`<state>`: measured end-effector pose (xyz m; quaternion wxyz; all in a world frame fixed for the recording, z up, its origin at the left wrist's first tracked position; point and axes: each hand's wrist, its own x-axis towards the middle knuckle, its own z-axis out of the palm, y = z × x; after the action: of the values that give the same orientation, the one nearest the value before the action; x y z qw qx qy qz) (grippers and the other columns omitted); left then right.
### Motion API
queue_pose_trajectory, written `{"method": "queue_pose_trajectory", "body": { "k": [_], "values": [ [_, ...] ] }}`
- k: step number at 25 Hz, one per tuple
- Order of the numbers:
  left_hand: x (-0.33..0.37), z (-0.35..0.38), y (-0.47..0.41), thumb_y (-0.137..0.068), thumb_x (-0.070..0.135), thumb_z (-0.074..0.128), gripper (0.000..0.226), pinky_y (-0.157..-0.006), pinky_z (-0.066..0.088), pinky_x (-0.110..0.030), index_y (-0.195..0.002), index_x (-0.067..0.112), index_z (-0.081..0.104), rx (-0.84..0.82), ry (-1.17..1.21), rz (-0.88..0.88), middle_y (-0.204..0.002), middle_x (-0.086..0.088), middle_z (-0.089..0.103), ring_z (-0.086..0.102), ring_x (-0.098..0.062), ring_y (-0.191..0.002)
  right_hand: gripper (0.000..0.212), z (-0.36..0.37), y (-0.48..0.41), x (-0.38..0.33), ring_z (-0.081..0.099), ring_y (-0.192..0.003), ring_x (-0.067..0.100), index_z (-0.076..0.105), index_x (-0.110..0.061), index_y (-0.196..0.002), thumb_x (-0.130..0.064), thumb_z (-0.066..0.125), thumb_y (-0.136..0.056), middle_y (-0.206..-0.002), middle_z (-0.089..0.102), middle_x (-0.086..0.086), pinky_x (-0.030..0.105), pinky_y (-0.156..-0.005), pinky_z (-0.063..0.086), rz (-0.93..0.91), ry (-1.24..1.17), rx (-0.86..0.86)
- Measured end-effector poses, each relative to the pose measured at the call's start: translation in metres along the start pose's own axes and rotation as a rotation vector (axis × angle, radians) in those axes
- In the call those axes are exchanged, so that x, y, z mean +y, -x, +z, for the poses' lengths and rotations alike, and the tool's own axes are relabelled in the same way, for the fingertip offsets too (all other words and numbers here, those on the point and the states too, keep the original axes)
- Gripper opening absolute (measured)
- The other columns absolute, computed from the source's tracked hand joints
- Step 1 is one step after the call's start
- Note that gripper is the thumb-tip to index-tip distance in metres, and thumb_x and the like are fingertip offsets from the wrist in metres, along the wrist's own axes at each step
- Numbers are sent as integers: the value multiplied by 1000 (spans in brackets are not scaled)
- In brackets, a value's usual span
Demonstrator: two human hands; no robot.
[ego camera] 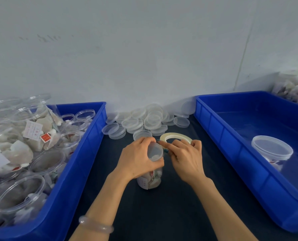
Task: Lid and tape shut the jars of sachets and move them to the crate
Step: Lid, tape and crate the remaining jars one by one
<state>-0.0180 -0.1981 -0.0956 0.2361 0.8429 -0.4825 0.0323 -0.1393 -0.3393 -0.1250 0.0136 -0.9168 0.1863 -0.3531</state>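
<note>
Jar (150,182) half hidden under gripping left hand (137,159); right hand (186,159) pinches tape roll (176,135).

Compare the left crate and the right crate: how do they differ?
Left crate is packed with open jars of sachets, piled above its rim; right crate holds a single lidded jar and shows mostly bare floor. Both crates are blue, open-topped and sit on the dark table.

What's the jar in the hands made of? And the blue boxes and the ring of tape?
The jar looks like clear, shiny plastic: sachets show through its wall. The right crate and left crate look like hard moulded plastic, glossy, with thick rims. The tape roll seems thin, see-through film, pale yellowish.
</note>
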Motion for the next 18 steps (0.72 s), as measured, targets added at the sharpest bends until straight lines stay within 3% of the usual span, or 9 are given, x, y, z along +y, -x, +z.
{"method": "queue_pose_trajectory", "body": {
  "k": [4,6,8,10,12,15,18],
  "values": [
    [6,-9,-1,-72,61,66,66,-88,46,-30,-131,36,48,-20,10,-20,-131,17,52,56,-11,-112,50,7,-9,-6,57,-78,16,65,-44,-125,-25,31,-93,-75,60,-12,37,-76,22,15,97,-41],
    [8,-8,12,-63,65,62,63,-85,46,-27,-121,44,47,-61,63,29,-116,26,53,57,-5,-107,46,1,-20,20,60,-89,16,59,-47,-129,-22,37,-98,-92,68,-11,38,-82,24,217,148,-80],
    [7,-11,24,-59,69,56,63,-86,47,-26,-117,47,45,-77,145,12,-111,30,53,56,2,-104,39,-10,-34,42,58,-79,12,58,-47,-130,-27,37,-104,-88,65,-11,35,-79,23,334,59,-69],
    [7,-15,16,-64,69,59,65,-92,48,-31,-122,44,45,-100,140,-17,-120,28,51,54,0,-108,37,-19,-41,44,49,-67,6,59,-47,-128,-27,39,-105,-73,53,-16,34,-73,18,146,-48,-19],
    [11,-20,6,-72,66,64,62,-94,47,-35,-125,40,45,-170,36,-6,-126,23,51,53,-4,-112,40,-20,-39,29,50,-72,6,55,-45,-133,-25,41,-101,-74,50,-19,33,-73,15,-23,-13,-63],
    [15,-18,4,-71,67,59,55,-87,46,-34,-117,41,43,-163,-6,-21,-119,23,52,54,-6,-109,47,0,-5,19,58,-101,10,35,-34,-150,-32,32,-103,-106,64,-13,34,-82,17,-59,75,-249],
    [20,-11,7,-68,65,57,49,-75,39,-31,-106,37,40,-147,-43,-64,-107,22,50,52,-6,-97,42,14,27,15,50,-122,7,36,-29,-146,-33,33,-104,-131,57,-14,33,-93,19,9,-7,-403]
  ]
}}
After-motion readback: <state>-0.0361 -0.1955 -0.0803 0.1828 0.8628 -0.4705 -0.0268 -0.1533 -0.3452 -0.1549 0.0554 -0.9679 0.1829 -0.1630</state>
